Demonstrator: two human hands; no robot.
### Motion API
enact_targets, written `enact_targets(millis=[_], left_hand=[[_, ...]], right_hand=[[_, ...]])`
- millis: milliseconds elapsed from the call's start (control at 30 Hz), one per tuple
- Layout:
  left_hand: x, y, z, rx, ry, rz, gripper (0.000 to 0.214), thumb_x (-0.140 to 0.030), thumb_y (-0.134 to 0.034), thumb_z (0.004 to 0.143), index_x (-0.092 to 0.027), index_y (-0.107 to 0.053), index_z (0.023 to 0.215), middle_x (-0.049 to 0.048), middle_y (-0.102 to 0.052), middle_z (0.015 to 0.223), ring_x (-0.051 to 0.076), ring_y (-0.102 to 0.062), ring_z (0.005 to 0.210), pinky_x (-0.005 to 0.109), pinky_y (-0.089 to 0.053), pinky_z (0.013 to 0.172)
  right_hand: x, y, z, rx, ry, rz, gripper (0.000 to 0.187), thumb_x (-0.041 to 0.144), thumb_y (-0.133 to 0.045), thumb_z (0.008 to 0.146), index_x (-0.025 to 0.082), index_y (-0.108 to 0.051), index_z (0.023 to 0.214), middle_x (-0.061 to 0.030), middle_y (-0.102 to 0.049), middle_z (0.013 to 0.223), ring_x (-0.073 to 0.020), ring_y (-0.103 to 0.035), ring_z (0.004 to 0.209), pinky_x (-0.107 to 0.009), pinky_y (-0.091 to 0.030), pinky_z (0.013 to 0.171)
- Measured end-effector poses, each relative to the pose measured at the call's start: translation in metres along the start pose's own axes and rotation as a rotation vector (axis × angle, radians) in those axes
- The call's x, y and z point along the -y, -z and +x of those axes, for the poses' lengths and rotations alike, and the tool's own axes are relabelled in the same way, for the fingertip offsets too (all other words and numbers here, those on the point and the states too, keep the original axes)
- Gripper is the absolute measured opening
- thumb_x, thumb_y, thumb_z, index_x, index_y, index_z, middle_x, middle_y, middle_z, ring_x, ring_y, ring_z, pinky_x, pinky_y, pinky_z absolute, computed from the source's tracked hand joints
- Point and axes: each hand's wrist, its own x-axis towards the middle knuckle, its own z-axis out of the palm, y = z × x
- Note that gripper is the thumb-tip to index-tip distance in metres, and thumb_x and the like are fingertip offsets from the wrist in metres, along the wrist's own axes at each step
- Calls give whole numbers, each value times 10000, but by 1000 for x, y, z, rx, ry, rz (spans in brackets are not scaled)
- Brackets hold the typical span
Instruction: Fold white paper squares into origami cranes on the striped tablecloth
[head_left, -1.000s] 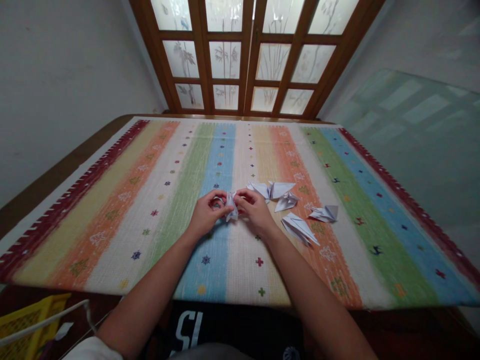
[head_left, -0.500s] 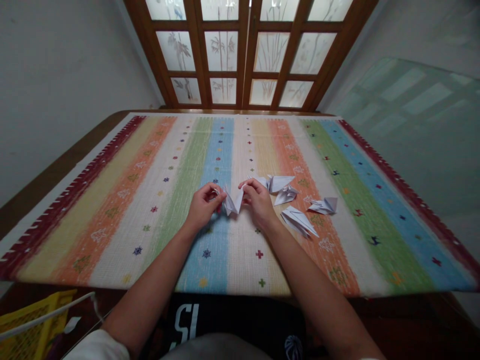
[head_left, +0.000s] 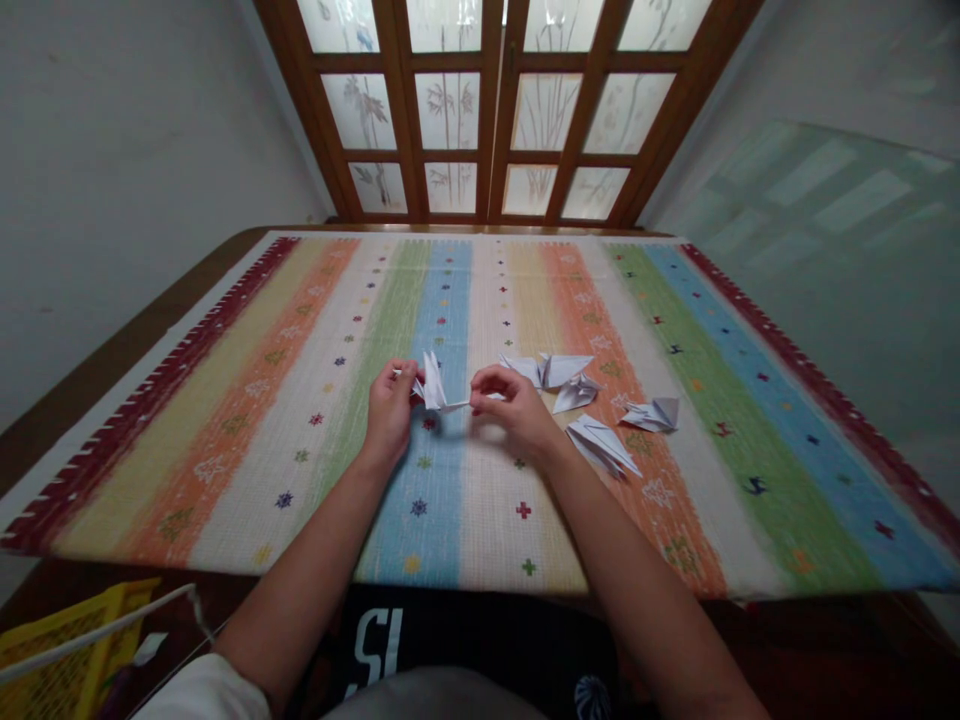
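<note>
Origami bird (head_left: 433,385): spanning btwn hands
L hand (head_left: 390,410): fingers pinching body
R hand (head_left: 511,405): fingers pinching long thin tip
Folded paper pcs (head_left: 600,447): lying near R hand

Dim daylight from frosted panes (head_left: 446,110), warped edges

Our striped cloth (head_left: 225,480) covers the wooden table (head_left: 127,370); folded white paper pieces (head_left: 600,445) lie just beyond and right of our right hand (head_left: 517,412).
</note>
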Motion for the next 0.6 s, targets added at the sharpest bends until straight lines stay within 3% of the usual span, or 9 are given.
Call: enact_targets(millis=[133,267,367,467,600], left_hand=[[2,1,1,-9,26,18,581,-694,-833,789,-216,-511,865,35,-773,793,174,-729,610,227,-529,534],[0,0,-2,12,14,65,612,-762,-750,849,-233,-447,898,77,-807,873,226,-796,708,275,-582,592],[-3,-3,-10,68,-50,96,590,-769,-700,903,-231,-459,920,90,-813,971,221,-806,780,301,-617,666],[-6,-7,-22,188,-179,189,528,-728,-638,978,-216,-531,910,114,-791,1074,219,-789,920,342,-638,800],[-7,-10,-34,396,-434,396,540,-689,-624,1003,-212,-556,759,127,-727,1152,240,-702,1080,422,-584,1012]], right_hand=[[-4,3,0,65,80,-279,222,407,-875,795,225,-763,855,-24,-756,856,-178,-688,801,-308,-529,730],[-5,0,-1,73,87,-383,180,400,-767,901,223,-802,907,-30,-773,827,-177,-677,736,-319,-509,707],[-7,-4,-3,109,-44,-210,298,511,-795,890,227,-773,977,-29,-773,846,-173,-698,693,-305,-533,648],[-13,-8,-2,54,-205,59,479,660,-836,824,253,-663,1008,-11,-769,865,-174,-734,676,-291,-563,598],[-21,-7,-1,-41,-274,154,557,647,-899,764,257,-631,1056,29,-736,787,-124,-649,572,-216,-463,497]])
